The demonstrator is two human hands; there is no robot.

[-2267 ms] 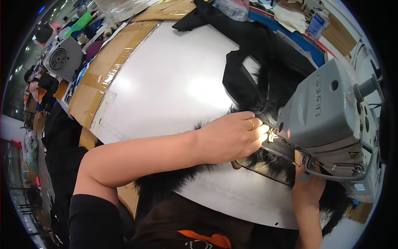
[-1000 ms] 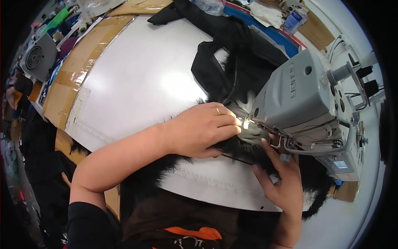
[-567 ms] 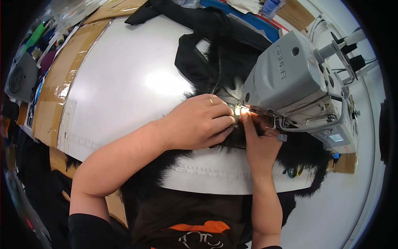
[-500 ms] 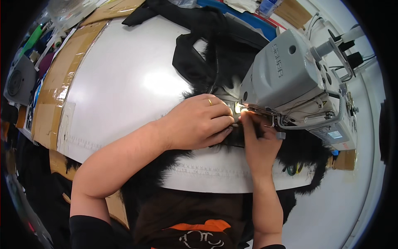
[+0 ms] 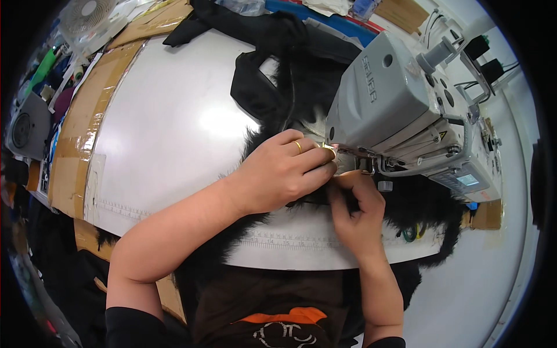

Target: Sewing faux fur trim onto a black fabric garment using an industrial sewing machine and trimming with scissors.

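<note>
your left hand (image 5: 278,177), fingers together, and right hand (image 5: 361,211), fingers curled, touch black fur-trimmed garment (image 5: 318,72) beside sewing machine (image 5: 380,95); clamping: cannot tell. white tabletop (image 5: 165,124) spreads left; near edge under right forearm.

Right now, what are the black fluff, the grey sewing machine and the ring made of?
The black fluff looks like fur, real or fake I can't tell: soft hairs stick out raggedly. The grey sewing machine seems painted metal, maybe partly plastic: smooth, with a soft sheen. The ring is probably metal: yellow and shiny.
</note>
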